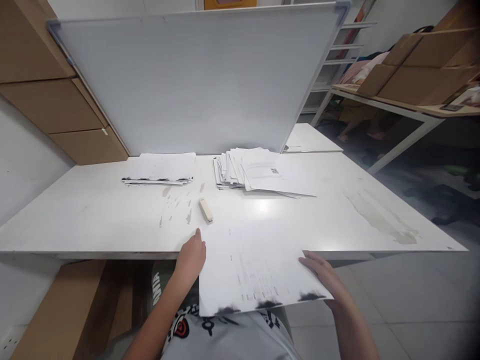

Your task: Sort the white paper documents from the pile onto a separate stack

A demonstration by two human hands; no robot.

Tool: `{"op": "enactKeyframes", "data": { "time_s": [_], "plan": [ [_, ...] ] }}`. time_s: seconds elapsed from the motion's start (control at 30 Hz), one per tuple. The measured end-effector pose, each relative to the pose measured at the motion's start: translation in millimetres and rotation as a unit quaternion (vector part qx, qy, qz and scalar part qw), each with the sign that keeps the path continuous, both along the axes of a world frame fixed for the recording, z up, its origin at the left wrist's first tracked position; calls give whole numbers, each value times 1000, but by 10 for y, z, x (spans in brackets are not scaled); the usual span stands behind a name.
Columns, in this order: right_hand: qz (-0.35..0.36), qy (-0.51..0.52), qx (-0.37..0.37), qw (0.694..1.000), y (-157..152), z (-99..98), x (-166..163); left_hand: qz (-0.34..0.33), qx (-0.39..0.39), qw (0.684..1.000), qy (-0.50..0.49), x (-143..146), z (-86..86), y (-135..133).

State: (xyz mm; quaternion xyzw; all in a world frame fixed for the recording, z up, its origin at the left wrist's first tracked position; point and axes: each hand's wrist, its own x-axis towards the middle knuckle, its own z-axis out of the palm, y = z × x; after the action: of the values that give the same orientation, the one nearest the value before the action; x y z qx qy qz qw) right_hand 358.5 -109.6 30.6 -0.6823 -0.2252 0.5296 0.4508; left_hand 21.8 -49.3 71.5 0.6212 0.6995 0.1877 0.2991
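The left grip (192, 254) and right grip (320, 272) are holding a printed sheet (258, 275) between them, both partly curled at its opposite side edges.

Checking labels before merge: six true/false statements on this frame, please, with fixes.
1. The right hand is at the right edge of the sheet. True.
2. A beige stapler lies on the white table. True.
3. The sheet lies wholly on the table. False: its near part extends past the front edge.
4. A left stack and a right stack of paper lie near the whiteboard. True.
5. The left stack is more fanned out. False: the right stack is.
6. The sheet is blank. False: it bears print, plus dark smudges along its near edge.
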Motion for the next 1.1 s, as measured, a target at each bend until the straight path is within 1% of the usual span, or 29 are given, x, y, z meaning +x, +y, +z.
{"op": "enactKeyframes", "data": {
  "time_s": [0.13, 0.23, 0.3, 0.4, 0.5, 0.6, 0.7, 0.77, 0.83, 0.9, 0.97, 1.0, 1.07, 1.1],
  "plan": [
    [2, -9, -2, 1000, 70, -19, 63, 16, 20, 999, -22, 11, -42, 12],
    [10, -1, 16, 1000, 171, -7, 114, 13, 19, 1000, 0, 19, -79, 27],
    [17, 2, 24, 1000, 259, 33, 146, 14, 28, 999, 10, 36, -100, 25],
    [38, -2, 30, 999, 401, 128, 187, 18, 48, 999, -3, 73, -108, -3],
    [74, -8, 34, 997, 517, 218, 229, 28, 51, 998, -22, 107, -90, -51],
    [109, -16, 26, 994, 600, 258, 273, 49, 59, 996, -49, 117, -88, -83],
    [113, -27, 45, 992, 688, 243, 294, 71, 66, 994, -56, 99, -111, -59],
    [121, -38, 55, 990, 760, 216, 290, 73, 57, 995, -47, 84, -121, -17],
    [138, -41, 52, 988, 833, 183, 282, 61, 45, 997, -28, 76, -120, 29],
    [145, -39, 43, 988, 892, 150, 286, 44, 50, 998, 14, 80, -117, 67],
    [139, -35, 34, 989, 930, 120, 313, 38, 85, 992, 81, 86, -126, 107],
    [137, -35, 32, 989, 941, 108, 336, 40, 117, 986, 113, 88, -135, 135],
    [140, -38, 33, 989, 954, 91, 391, 36, 201, 967, 149, 89, -158, 225],
    [146, -40, 36, 988, 958, 85, 419, 19, 246, 957, 149, 92, -168, 292]
  ]
}}
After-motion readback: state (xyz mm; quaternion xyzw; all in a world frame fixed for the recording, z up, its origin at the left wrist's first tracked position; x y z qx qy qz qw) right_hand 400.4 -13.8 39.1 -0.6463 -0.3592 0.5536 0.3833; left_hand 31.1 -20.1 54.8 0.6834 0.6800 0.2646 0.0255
